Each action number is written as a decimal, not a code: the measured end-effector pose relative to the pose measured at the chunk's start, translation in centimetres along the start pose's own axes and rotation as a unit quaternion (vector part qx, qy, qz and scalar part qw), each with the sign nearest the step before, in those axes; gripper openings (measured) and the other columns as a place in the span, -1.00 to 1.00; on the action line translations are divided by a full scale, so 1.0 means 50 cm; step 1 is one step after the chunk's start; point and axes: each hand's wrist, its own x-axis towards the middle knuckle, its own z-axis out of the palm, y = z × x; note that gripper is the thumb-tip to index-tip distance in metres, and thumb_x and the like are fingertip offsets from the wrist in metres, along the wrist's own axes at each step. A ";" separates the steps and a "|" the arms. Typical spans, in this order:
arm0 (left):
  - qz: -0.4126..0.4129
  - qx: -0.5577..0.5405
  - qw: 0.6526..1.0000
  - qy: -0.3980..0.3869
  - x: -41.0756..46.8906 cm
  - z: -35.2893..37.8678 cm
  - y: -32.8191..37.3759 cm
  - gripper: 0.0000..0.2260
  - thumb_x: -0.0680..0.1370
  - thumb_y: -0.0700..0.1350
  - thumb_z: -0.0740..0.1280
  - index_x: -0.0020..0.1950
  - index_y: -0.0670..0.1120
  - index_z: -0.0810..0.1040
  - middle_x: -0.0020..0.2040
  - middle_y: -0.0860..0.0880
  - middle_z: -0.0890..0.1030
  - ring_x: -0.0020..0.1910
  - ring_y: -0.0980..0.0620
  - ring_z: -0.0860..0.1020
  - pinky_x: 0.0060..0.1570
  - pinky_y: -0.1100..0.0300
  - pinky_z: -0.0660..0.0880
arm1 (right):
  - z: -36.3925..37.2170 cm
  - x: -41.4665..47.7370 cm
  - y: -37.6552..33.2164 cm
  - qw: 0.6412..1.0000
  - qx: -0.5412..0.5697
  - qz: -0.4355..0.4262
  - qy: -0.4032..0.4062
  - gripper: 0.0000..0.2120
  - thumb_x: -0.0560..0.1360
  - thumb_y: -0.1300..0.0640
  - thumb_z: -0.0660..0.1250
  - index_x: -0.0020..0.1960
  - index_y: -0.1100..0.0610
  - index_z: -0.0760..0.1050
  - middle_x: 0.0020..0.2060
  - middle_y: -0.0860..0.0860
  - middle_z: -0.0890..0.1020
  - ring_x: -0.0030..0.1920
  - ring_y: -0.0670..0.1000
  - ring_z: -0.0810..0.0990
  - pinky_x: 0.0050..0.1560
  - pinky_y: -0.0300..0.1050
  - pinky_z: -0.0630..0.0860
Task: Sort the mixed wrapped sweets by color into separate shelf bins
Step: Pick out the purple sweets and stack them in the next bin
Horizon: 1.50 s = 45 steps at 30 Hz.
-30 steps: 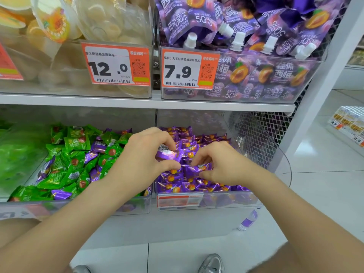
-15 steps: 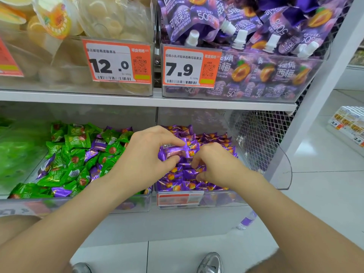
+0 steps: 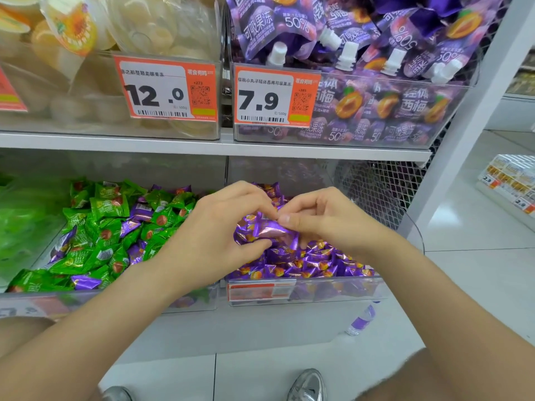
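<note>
Over the right bin (image 3: 333, 295) on the lower shelf, both hands meet above the heap of purple sweets (image 3: 318, 263) that fills it. The left hand (image 3: 214, 235) curls fingers and thumb round a small clutch of purple sweets (image 3: 270, 231), and the right hand (image 3: 327, 224) pinches the right edge of that clutch between thumb and fingertips. The clutch sits between the two hands, touching both. It hangs just above the heap and over the near-left part of the bin.

The step in hand looks like delivering this clutch into the purple bin. To do it well, bring the sweets low over the middle of the heap before loosening the fingers. The foil looks slippery and the front wall is low, so a drop from height near that wall could send one over the edge. A purple packet (image 3: 360, 321) already lies on the floor below the bin. Let the right hand steady the loose wrapper while the left hand lets go, so that nothing clings to the palm.

Just left, the left bin (image 3: 101, 302) holds mostly green sweets (image 3: 108, 205). Stray purple sweets (image 3: 142, 211) are still scattered among them, so I judge the sorting to be well short of finished.
</note>
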 end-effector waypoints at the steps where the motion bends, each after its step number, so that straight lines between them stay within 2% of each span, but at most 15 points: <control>1: 0.007 0.008 1.000 -0.001 0.000 0.002 -0.002 -0.69 0.44 -0.17 0.57 0.15 0.06 0.68 0.13 0.17 0.59 0.15 0.18 0.57 0.14 0.28 0.48 | -0.003 -0.002 0.001 0.999 0.024 0.021 -0.020 -0.78 0.63 0.09 0.41 0.06 0.25 0.71 -0.16 0.17 0.73 -0.21 0.23 0.62 -0.05 0.11 0.58; 3: 0.010 0.035 0.999 0.003 -0.002 0.006 -0.004 -0.74 0.52 -0.13 0.52 0.17 0.10 0.68 0.06 0.19 0.60 0.10 0.14 0.55 0.11 0.16 0.49 | -0.005 -0.003 0.003 0.997 0.039 0.054 -0.047 -0.64 0.68 -0.02 0.30 0.12 0.26 0.70 -0.09 0.19 0.74 -0.13 0.20 0.68 0.03 0.13 0.59; 6: -0.019 0.103 0.994 0.001 -0.002 0.012 -0.006 -0.83 0.59 0.12 0.41 0.18 0.22 0.64 -0.10 0.23 0.60 0.03 0.08 0.48 0.02 0.01 0.41 | -0.005 -0.004 0.001 0.999 -0.029 0.015 0.000 -0.60 0.63 -0.23 0.29 0.16 0.02 0.73 0.03 0.04 0.77 0.06 0.22 0.72 0.19 0.17 0.64; 10: -0.082 0.100 0.991 -0.017 0.002 0.022 -0.009 -0.81 0.56 0.28 0.32 0.05 0.25 0.64 -0.17 0.28 0.61 0.00 0.10 0.44 0.07 -0.06 0.40 | -0.011 -0.010 -0.002 0.985 -0.153 -0.076 -0.008 -0.83 0.53 0.04 0.54 0.11 -0.01 0.73 -0.05 -0.10 0.77 -0.02 -0.04 0.74 0.06 0.09 0.67; 14: -0.138 0.120 0.983 -0.012 -0.003 0.024 -0.021 -0.87 0.58 0.17 0.38 0.10 0.22 0.64 0.07 0.19 0.53 0.14 0.02 0.41 0.21 -0.09 0.42 | -0.029 0.002 0.027 0.953 -0.298 -0.042 0.021 -0.78 0.48 -0.04 0.58 0.11 -0.10 0.73 -0.07 -0.16 0.74 -0.12 -0.17 0.67 0.03 -0.03 0.63; 19: -0.177 0.134 0.975 0.006 -0.009 0.017 -0.030 -0.86 0.56 0.00 0.42 0.10 0.16 0.64 0.11 0.10 0.43 0.13 -0.01 0.39 0.17 0.02 0.43 | -0.012 0.016 0.065 0.917 -0.399 -0.005 -0.027 -0.75 0.40 -0.02 0.65 0.06 -0.02 0.75 -0.18 -0.13 0.73 -0.18 -0.25 0.63 -0.04 -0.22 0.60; 23: -0.175 0.126 0.976 -0.013 -0.013 0.024 -0.023 -0.88 0.57 0.00 0.41 0.10 0.14 0.63 0.11 0.11 0.40 0.11 0.04 0.41 0.13 0.10 0.44 | 0.020 0.023 0.080 0.891 -0.450 -0.044 -0.038 -0.85 0.48 0.05 0.57 0.04 0.01 0.75 -0.22 -0.15 0.70 -0.23 -0.19 0.57 0.03 -0.09 0.59; 26: -0.169 0.130 0.977 -0.010 -0.017 0.030 -0.021 -0.88 0.56 0.00 0.42 0.09 0.14 0.63 0.11 0.13 0.40 0.11 0.05 0.40 0.12 0.05 0.48 | 0.033 0.023 0.090 0.881 -0.469 -0.068 -0.008 -0.83 0.44 -0.05 0.58 0.01 -0.05 0.73 -0.12 -0.14 0.64 -0.22 -0.21 0.48 -0.02 -0.03 0.59; 29: -0.164 0.129 0.978 -0.012 -0.020 0.031 -0.022 -0.88 0.56 -0.01 0.42 0.09 0.15 0.63 0.11 0.14 0.39 0.12 0.06 0.40 0.12 0.05 0.49 | 0.028 0.023 0.100 0.889 -0.455 -0.020 0.038 -0.66 0.34 -0.19 0.63 0.00 -0.06 0.66 -0.11 -0.15 0.59 -0.15 -0.15 0.51 0.01 -0.01 0.58; 32: -0.162 0.128 0.978 -0.013 -0.020 0.031 -0.023 -0.89 0.57 0.00 0.41 0.09 0.15 0.63 0.12 0.14 0.39 0.14 0.05 0.40 0.12 0.05 0.49 | 0.028 0.016 0.098 0.920 -0.388 0.031 0.039 -0.68 0.34 -0.15 0.65 -0.02 -0.04 0.67 -0.19 -0.23 0.63 -0.18 -0.21 0.53 0.05 -0.06 0.57; 36: -0.164 0.123 0.978 -0.023 -0.020 0.028 -0.022 -0.89 0.58 0.00 0.40 0.10 0.14 0.63 0.14 0.14 0.39 0.15 0.06 0.41 0.10 0.13 0.46 | 0.042 0.012 0.092 0.921 -0.385 0.032 0.050 -0.75 0.38 -0.03 0.63 0.00 0.03 0.71 -0.38 -0.28 0.55 -0.23 -0.25 0.58 0.06 -0.17 0.49; 39: -0.161 0.110 0.981 -0.018 -0.022 0.017 -0.025 -0.88 0.59 -0.03 0.39 0.11 0.13 0.62 0.13 0.13 0.37 0.07 0.09 0.48 0.06 0.15 0.46 | 0.045 0.012 0.081 0.912 -0.404 0.039 0.052 -0.67 0.37 -0.08 0.60 0.08 -0.02 0.68 -0.16 -0.18 0.66 -0.16 -0.18 0.56 0.01 -0.15 0.49; 41: -0.171 0.091 0.981 -0.014 -0.022 0.002 -0.027 -0.88 0.59 -0.04 0.37 0.10 0.14 0.58 0.10 0.13 0.37 -0.06 0.12 0.53 0.00 0.10 0.51 | 0.041 0.012 0.065 0.906 -0.415 0.021 0.085 -0.66 0.35 -0.15 0.57 0.07 -0.07 0.67 -0.02 -0.16 0.68 -0.03 -0.12 0.58 0.06 -0.11 0.54; 43: -0.188 0.083 0.979 -0.005 -0.021 -0.021 -0.031 -0.90 0.57 -0.04 0.36 0.03 0.17 0.53 0.02 0.15 0.44 -0.15 0.15 0.55 -0.04 0.03 0.55 | 0.050 0.011 0.036 0.914 -0.382 -0.026 0.132 -0.76 0.42 -0.10 0.52 0.04 -0.06 0.68 -0.05 -0.19 0.69 -0.05 -0.17 0.61 0.03 -0.16 0.55; 45: -0.228 0.095 0.969 -0.002 -0.023 -0.055 -0.039 -0.96 0.54 -0.01 0.36 -0.07 0.15 0.53 -0.16 0.17 0.57 -0.21 0.17 0.56 -0.05 0.01 0.58 | 0.077 0.013 0.000 0.932 -0.319 -0.082 0.155 -0.88 0.49 0.04 0.44 0.01 -0.04 0.69 -0.15 -0.22 0.69 -0.14 -0.20 0.62 -0.07 -0.29 0.53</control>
